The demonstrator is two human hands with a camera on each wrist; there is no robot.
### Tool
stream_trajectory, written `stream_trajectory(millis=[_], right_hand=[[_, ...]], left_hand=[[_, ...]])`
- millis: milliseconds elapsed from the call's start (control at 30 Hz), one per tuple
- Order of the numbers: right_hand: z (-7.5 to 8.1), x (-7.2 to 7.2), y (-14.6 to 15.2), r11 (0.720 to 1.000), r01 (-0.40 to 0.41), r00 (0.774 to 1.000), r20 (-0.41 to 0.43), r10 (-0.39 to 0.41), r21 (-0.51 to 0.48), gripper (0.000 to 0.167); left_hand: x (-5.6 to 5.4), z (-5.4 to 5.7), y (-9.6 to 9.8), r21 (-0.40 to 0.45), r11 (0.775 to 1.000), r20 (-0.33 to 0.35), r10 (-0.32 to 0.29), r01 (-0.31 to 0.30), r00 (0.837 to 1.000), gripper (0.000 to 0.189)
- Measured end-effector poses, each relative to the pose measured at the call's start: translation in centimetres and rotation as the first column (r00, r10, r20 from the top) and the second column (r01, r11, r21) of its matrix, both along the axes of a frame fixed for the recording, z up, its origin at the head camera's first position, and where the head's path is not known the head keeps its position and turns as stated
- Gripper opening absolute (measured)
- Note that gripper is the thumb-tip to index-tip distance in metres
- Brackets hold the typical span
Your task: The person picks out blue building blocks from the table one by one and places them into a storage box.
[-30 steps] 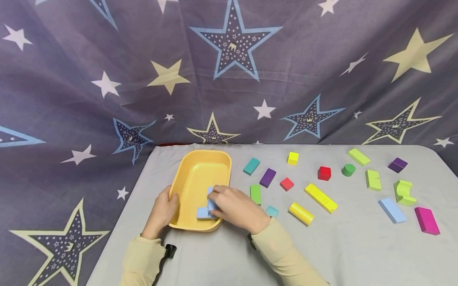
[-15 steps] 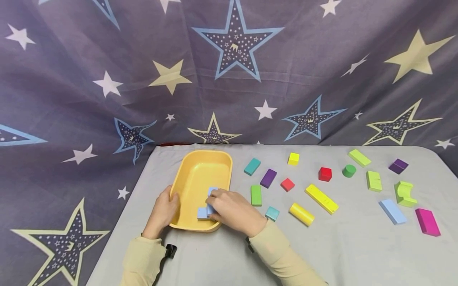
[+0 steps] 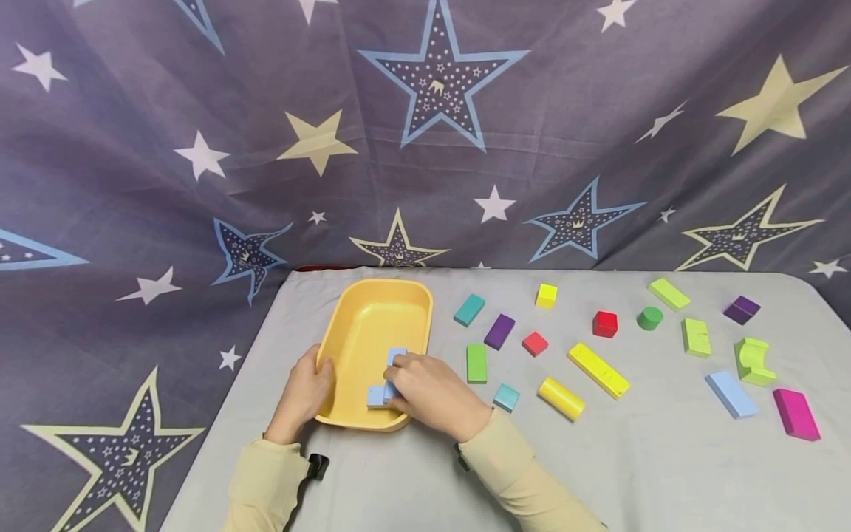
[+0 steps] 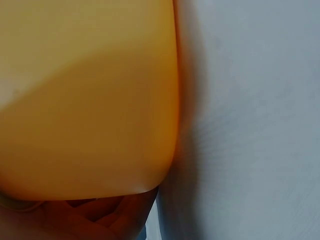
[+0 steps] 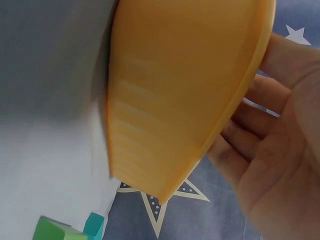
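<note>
A yellow plastic tray point(image 3: 359, 318) stands at the left of the table. My left hand point(image 3: 304, 388) grips its left rim, thumb over the edge inside and fingers outside; in the left wrist view the tray wall point(image 4: 100, 100) hides most of that hand. My right hand point(image 3: 432, 390) reaches over the right rim and pinches a light blue block point(image 3: 390, 390) inside the tray. Beside it lie another light blue block point(image 3: 376, 397) and a light blue piece point(image 3: 397, 355), both partly covered. In the right wrist view the tray wall point(image 5: 175, 90) hides the right fingertips.
Right of the tray lie a green block point(image 3: 476, 363), a teal block point(image 3: 469, 309), a purple block point(image 3: 499, 332) and a turquoise block point(image 3: 506, 397). Farther right are a yellow cylinder point(image 3: 561, 399), a long yellow block point(image 3: 598, 370), a light blue block point(image 3: 731, 394) and several more. A star-patterned cloth hangs behind.
My right hand has shifted slightly within the tray's front right corner, still with the light blue block, and its wrist has uncovered the turquoise block. The left hand keeps its place on the rim.
</note>
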State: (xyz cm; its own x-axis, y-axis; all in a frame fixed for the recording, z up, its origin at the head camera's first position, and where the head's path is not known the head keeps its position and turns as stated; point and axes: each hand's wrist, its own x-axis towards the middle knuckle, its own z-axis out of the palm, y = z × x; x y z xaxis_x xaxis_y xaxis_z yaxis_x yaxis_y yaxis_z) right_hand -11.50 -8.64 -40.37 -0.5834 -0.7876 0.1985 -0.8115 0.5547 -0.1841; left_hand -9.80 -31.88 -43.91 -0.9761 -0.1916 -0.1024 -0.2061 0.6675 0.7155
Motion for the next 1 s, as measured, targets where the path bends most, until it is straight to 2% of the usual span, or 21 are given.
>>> stream_trajectory(millis=[433,667,1000], right_hand=[[-0.1,0.2,0.1,1.000,0.007,1.000,-0.016,-0.007,-0.010,0.013],[0.4,0.1,0.3,1.000,-0.007,1.000,0.005,0.007,-0.008,0.017],[1.4,-0.4,1.5,0.996,-0.008,0.999,0.053,0.012,-0.085,0.022]], left_hand=[[-0.1,0.1,0.1,-0.005,1.000,0.008,-0.009,0.009,1.000,0.039],[-0.1,0.0,0.1,-0.006,1.000,0.008,-0.011,0.012,1.000,0.040],[0.0,0.2,-0.1,0.015,1.000,0.009,-0.007,0.007,1.000,0.038]])
